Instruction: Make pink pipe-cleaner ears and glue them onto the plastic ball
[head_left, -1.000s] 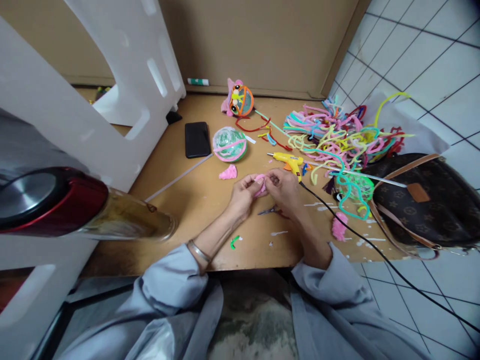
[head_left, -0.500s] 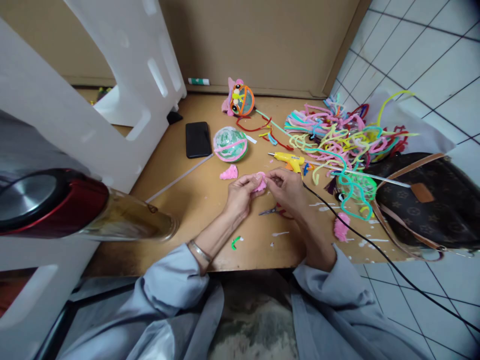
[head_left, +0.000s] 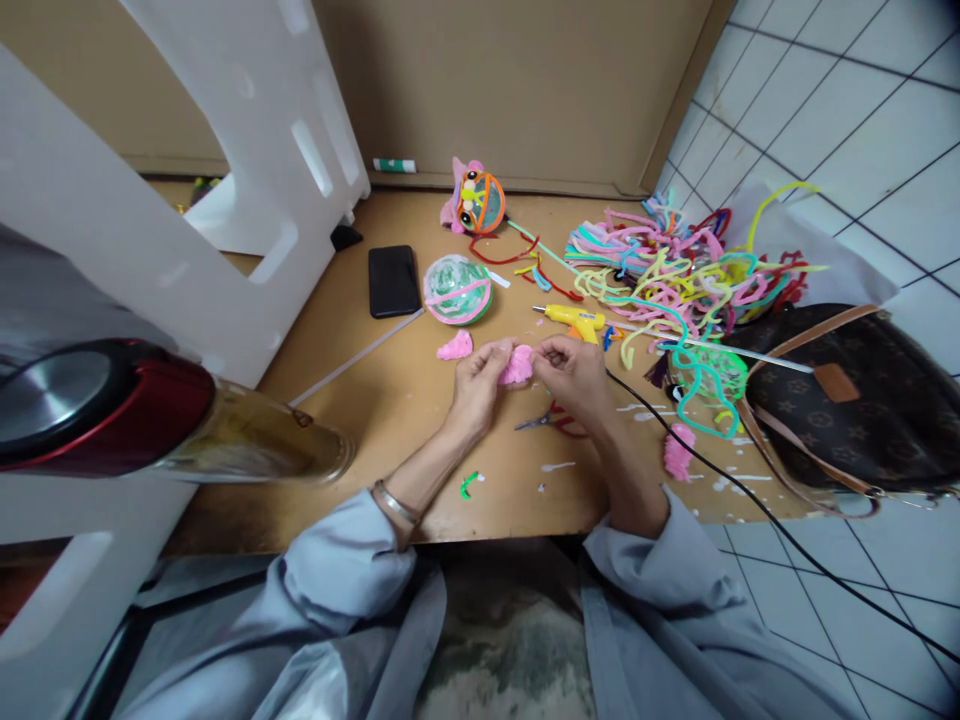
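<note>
My left hand (head_left: 481, 383) pinches the left side of a pink fuzzy piece (head_left: 516, 366), which looks like shaped pipe cleaner. On its right side my right hand (head_left: 571, 372) has its fingers closed at the edge of the same piece. Left of the hands lies a smaller pink fuzzy piece (head_left: 454, 346). A green and white ball with a pink band (head_left: 458, 290) sits behind it. The yellow glue gun (head_left: 574, 320) rests just beyond my right hand. Scissors (head_left: 534, 423) with red handles lie partly hidden under my right forearm.
Colourful pipe cleaners (head_left: 660, 260) pile up at the back right beside a brown handbag (head_left: 855, 400). A black phone (head_left: 394, 281) and a decorated ball (head_left: 487, 203) lie farther back. A red-lidded bottle (head_left: 255, 430) stands left. The black cord (head_left: 720, 475) crosses the right side.
My fingers have spread slightly apart around the pink piece, so more of its ridged face shows. The whole view has shifted a little.
</note>
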